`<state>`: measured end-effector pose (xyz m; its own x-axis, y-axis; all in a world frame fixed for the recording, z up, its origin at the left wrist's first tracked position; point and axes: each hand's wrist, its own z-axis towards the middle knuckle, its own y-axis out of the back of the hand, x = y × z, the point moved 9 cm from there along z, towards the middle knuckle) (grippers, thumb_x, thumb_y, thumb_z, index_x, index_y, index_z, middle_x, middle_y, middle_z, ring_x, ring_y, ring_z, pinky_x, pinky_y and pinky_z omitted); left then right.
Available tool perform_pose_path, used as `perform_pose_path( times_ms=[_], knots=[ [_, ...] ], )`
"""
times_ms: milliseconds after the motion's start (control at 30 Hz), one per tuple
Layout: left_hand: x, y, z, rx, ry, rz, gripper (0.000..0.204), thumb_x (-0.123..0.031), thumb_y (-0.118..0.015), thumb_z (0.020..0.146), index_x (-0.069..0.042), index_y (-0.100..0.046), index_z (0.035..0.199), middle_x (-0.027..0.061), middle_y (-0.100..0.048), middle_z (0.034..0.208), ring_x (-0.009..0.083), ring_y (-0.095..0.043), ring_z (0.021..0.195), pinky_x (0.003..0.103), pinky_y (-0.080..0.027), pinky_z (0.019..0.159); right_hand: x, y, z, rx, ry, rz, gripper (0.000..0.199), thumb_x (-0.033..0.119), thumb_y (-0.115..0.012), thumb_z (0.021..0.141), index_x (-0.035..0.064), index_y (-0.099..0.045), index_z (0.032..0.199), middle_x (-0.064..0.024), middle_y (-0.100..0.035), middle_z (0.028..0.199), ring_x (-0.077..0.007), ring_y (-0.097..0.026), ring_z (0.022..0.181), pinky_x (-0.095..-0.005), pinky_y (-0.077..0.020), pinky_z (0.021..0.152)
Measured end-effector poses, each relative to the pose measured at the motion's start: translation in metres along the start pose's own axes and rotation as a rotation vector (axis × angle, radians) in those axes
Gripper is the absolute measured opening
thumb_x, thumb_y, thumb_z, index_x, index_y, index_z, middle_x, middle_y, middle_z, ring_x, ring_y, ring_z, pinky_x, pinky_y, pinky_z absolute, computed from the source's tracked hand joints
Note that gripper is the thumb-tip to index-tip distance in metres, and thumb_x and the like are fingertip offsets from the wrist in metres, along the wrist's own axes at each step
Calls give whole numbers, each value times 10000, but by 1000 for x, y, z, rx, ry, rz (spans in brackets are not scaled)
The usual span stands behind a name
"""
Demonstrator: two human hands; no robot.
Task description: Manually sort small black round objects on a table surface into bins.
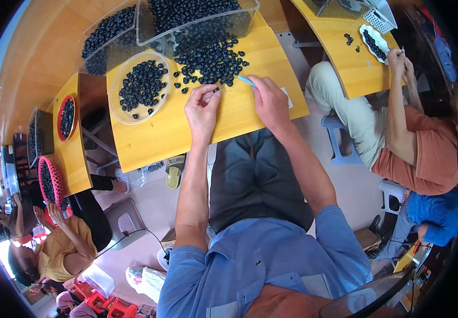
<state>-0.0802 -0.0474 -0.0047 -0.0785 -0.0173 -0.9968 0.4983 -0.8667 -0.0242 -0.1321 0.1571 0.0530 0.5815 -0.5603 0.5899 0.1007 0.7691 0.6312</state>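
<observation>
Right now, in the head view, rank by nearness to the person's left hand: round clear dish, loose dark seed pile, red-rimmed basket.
From the left hand:
1. Loose dark seed pile, just beyond it.
2. Round clear dish, to its left.
3. Red-rimmed basket, far left, on the next table.

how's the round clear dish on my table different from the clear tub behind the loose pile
The round clear dish is shallow and circular, with dark round pieces spread in a thin layer. The clear tub is deeper, straight-sided, and heaped far fuller. Both are see-through plastic holding the same dark pieces on the yellow table.
</observation>
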Motion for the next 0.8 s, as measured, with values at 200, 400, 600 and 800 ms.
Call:
perform_pose_path(
  times_ms=[200,400,600,800],
  knots=[
    [-4,-6,-4,53,46,36,153,43,-774,904,20,-736,1050,20,-683,978,53,-634,826,205,-520,757,13,-5,-6,-26,87,-103,276,43,-667,913,41,-691,1188,-106,-645,923,-312,-657,891,-440,-529,766],
    [-10,-10,-7,36,-36,27,164,42,-771,903,17,-724,1058,19,-695,961,65,-646,829,221,-537,756,26,-3,-12,-63,219,-165,275,24,-646,875,26,-670,1149,-103,-635,901,-302,-645,868,-428,-522,760],
    [-15,-16,-9,71,-104,142,240,48,-776,883,3,-707,1109,50,-709,952,93,-669,824,243,-561,759,34,-3,-19,-41,239,-182,316,4,-665,877,33,-676,1191,-99,-637,883,-286,-653,835,-411,-531,727],
    [-23,-18,-11,67,-134,203,277,59,-770,871,2,-697,1132,65,-723,946,114,-681,809,262,-572,757,37,-5,-30,-41,252,-187,354,-10,-676,877,40,-681,1227,-97,-634,870,-284,-664,816,-400,-540,700]
  ],
)
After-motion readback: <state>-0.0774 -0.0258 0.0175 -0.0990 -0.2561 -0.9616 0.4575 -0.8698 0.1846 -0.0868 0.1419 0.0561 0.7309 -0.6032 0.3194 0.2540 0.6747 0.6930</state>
